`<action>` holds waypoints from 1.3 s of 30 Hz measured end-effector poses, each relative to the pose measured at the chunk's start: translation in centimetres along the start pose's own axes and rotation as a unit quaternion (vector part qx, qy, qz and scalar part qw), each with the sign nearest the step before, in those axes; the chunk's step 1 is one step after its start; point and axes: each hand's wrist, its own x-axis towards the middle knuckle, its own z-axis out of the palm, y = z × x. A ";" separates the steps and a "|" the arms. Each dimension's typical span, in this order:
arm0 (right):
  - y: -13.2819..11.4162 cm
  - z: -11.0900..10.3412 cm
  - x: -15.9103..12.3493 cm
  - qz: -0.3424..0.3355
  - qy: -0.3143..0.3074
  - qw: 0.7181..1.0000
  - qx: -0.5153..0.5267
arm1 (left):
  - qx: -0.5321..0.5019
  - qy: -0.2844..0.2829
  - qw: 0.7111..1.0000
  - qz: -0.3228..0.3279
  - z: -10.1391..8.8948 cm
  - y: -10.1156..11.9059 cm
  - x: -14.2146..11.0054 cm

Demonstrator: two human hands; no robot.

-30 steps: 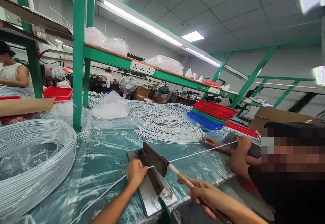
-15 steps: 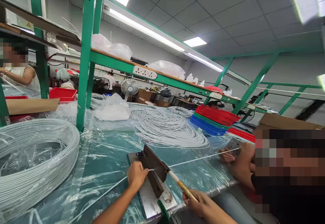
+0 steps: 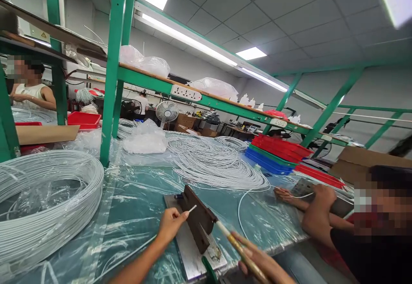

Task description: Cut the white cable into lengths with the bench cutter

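The left hand (image 3: 170,226) is pinching the thin white cable's (image 3: 192,209) cut end; the right hand (image 3: 257,260), seemingly loose-fingered, is resting on the brown lever cutter's (image 3: 197,216) handle.

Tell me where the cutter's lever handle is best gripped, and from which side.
Best guess: take the lever handle near its free lower end, where the right hand already lies, far from the dark blade. It slopes down toward the table edge, so come from the near side, fingers wrapped round it. The left hand pinches the white cable at the blade.
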 end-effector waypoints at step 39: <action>-9.9 14.6 8.4 -0.190 -0.322 0.925 -0.073 | -0.461 0.088 0.882 0.040 -11.2 9.2 -6.0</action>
